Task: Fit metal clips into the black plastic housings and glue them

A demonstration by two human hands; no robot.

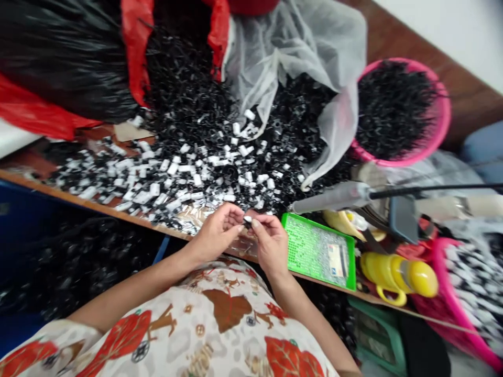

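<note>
My left hand point(220, 230) and my right hand point(272, 240) meet over the front edge of the table. Between their fingertips is a small black and white plastic piece point(247, 221); its exact kind is too small to make out. Thumb and fingers of both hands are closed on it. Just beyond lies a spread of white plastic pieces point(173, 168) mixed with black ones. Behind it rises a large heap of thin black plastic parts point(184, 78). Close to my right hand stands a green tray point(286, 230) with many tiny clear or silvery bits and a small card.
A grey-handled tool point(334, 198) with a black cord lies above the tray. A yellow bottle point(396, 275) stands at the right. Pink baskets point(444, 120) hold black parts and white pieces. A translucent bag point(306, 36) and a black bag point(58, 57) lie at the back.
</note>
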